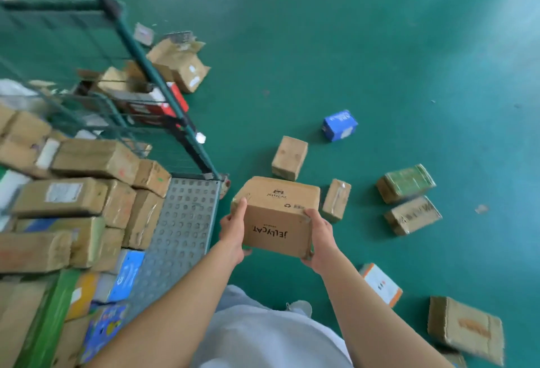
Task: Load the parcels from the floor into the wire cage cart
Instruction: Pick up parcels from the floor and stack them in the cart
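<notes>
Both your bare forearms reach forward and slightly inward from the bottom of the view, elbows bent, wrists nearly straight. Your left hand [233,229] clasps the left side of the box [277,215], thumb laid along its upper left edge, fingers curled beneath. Your right hand [320,240] clasps the right side, thumb pressed on the top right corner, fingers wrapped under the lower edge. The two hands sit level, opposite each other, palms turned inward.

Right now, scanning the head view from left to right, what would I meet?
Stacked parcels in the wire cage cart → cart's bare perforated floor → left hand → Jellycat box → right hand → small taped box → green-printed parcel → large brown parcel.
</notes>
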A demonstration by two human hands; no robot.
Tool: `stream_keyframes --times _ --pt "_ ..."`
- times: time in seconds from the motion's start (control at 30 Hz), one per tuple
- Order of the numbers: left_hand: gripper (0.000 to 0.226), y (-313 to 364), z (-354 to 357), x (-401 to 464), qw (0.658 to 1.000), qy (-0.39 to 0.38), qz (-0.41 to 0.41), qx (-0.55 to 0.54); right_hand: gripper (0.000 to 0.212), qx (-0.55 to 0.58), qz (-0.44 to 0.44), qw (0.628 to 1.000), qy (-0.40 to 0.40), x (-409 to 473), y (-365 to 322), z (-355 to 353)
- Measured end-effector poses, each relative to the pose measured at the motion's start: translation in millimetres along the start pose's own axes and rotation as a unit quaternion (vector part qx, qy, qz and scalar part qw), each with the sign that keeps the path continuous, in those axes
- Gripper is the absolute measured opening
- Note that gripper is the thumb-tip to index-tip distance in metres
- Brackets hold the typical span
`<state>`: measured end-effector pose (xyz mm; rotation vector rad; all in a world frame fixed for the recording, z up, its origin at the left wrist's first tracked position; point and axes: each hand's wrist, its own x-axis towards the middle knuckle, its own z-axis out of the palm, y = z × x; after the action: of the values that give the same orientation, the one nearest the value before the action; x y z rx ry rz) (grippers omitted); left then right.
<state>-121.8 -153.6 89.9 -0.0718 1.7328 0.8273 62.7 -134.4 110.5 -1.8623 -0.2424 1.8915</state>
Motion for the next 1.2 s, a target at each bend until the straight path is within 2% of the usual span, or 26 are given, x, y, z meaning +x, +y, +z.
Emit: stream_keyframes --times 0.3,0.5,0.6,0.7,0.87,1.0,1.2 --pt "0.097 1.0 -153.2 -11.7 0.977 0.088 -0.023 -0.194 0.052 -0.179 -0.019 0.981 -0.072 -36.7 39.1 157.3" --pt "0.103 10.0 -248.9 12.0 0.949 0.111 0.015 -0.296 0.053 -0.237 -0.036 0.964 -0.115 -63.9 73.4 249.9" --pt "0.118 16.5 -288.1 17.0 0.924 0.131 0.025 -0.358 0.055 -0.253 -0.046 0.957 -0.132 -74.2 89.6 291.1" --pt "0.106 27.1 -320.2 -0.6 0.893 0.152 0.030 -0.422 0.051 -0.253 -0.049 0.954 -0.153 -83.4 108.9 328.1" --pt "0.090 29.5 -366.1 12.0 0.861 0.146 0.035 -0.486 0.056 -0.302 -0.064 0.936 -0.167 -82.4 149.6 386.1" --pt "0.081 28.2 -388.4 15.1 0.853 0.109 0.009 -0.510 0.060 -0.360 -0.069 0.914 -0.173 -85.8 176.2 424.7" --pt "0.105 46.1 -414.3 32.8 0.853 0.066 -0.005 -0.517 0.074 -0.433 -0.085 0.878 -0.185 -88.5 196.1 478.6"
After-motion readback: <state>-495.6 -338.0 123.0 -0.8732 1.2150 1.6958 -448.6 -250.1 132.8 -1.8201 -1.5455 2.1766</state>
